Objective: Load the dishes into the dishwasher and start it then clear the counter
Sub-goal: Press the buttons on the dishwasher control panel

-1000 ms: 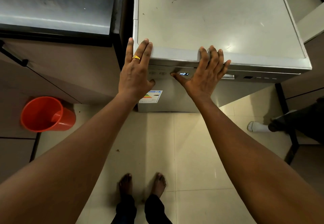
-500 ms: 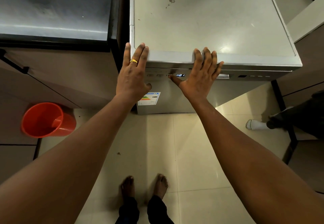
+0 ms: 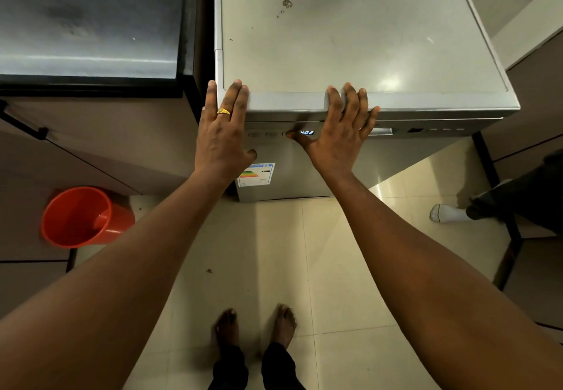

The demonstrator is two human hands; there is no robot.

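A silver dishwasher (image 3: 350,42) stands in front of me with its door closed. My left hand (image 3: 222,133), wearing a gold ring, lies flat over the top's front left corner with straight fingers. My right hand (image 3: 341,133) rests with its fingers on the top's front edge, and its thumb touches the control strip beside the lit blue display (image 3: 306,132). An energy label (image 3: 256,174) is stuck on the door below my left hand. No dishes are in view.
A dark counter (image 3: 88,23) over brown cabinets stands to the left. An orange bucket (image 3: 82,216) sits on the tiled floor at the lower left. Another person's leg and white sock (image 3: 447,213) are at the right, beside a black frame.
The display's reading has changed. Both hands stay on the dishwasher's front edge, and my right thumb still sits at the control strip. The view has shifted slightly.
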